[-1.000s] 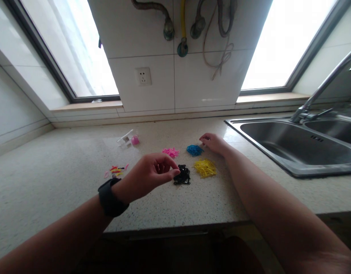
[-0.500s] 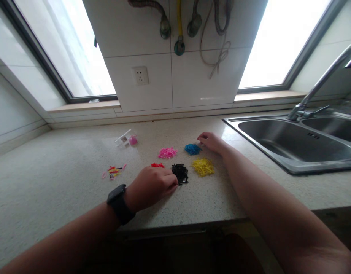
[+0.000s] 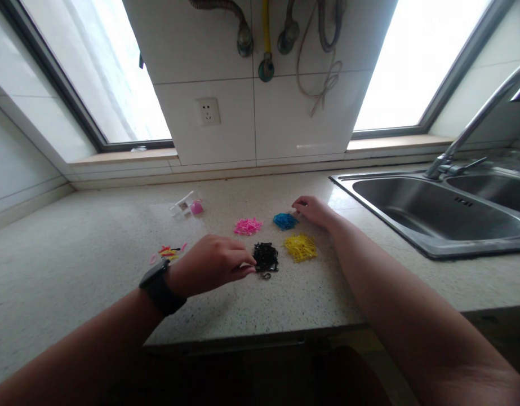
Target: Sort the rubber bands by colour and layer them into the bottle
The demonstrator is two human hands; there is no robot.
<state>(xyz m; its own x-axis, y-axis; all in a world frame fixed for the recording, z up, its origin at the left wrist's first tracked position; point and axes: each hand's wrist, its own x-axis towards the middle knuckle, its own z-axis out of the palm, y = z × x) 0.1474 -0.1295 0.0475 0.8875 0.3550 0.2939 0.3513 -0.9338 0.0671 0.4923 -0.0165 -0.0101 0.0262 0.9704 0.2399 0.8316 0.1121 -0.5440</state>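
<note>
My left hand (image 3: 215, 260), with a dark watch (image 3: 161, 286) on its wrist, is at the left edge of a pile of black rubber bands (image 3: 265, 256). Its thumb and forefinger come together there in a pinch; what lies between them is too small to make out. One black loop (image 3: 266, 276) lies just in front of the pile. My right hand (image 3: 314, 210) rests on the counter beside a pile of blue rubber bands (image 3: 285, 221), fingers curled together, their tips partly hidden. Nearby are piles of yellow rubber bands (image 3: 301, 248) and pink rubber bands (image 3: 248, 226).
Mixed coloured bands (image 3: 170, 251) lie left, partly behind my left wrist. A clear plastic box (image 3: 183, 205) with something pink in it sits behind them. A steel sink (image 3: 412, 223) with a tap (image 3: 475, 124) is at the right. The counter (image 3: 94, 242) ends at a tiled wall.
My left hand has drawn back slightly to the left and now covers the red pile. A black loop shows in front of the black pile. My right hand has barely moved.
</note>
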